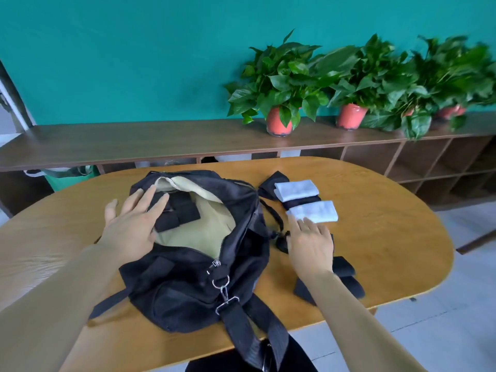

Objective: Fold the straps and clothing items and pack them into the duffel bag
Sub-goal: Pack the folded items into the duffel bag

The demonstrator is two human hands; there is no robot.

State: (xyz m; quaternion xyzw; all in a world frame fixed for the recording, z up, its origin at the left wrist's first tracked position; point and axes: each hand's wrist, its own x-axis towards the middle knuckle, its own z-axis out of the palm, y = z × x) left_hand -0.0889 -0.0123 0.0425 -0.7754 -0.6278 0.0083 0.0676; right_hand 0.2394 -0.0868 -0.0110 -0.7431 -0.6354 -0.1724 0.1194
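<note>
A black duffel bag lies unzipped on the wooden table, its beige lining showing, with folded black straps inside. My left hand hovers flat with fingers spread over the bag's left opening edge. To the right of the bag lie two folded white cloths, the nearer cloth and the farther cloth, with dark folded items between and behind them. My right hand is spread, fingertips at the nearer white cloth. More folded black pieces lie beside my right wrist.
The bag's shoulder strap with a metal clip hangs over the oval table's near edge. Behind it runs a low wooden shelf with potted plants against a teal wall.
</note>
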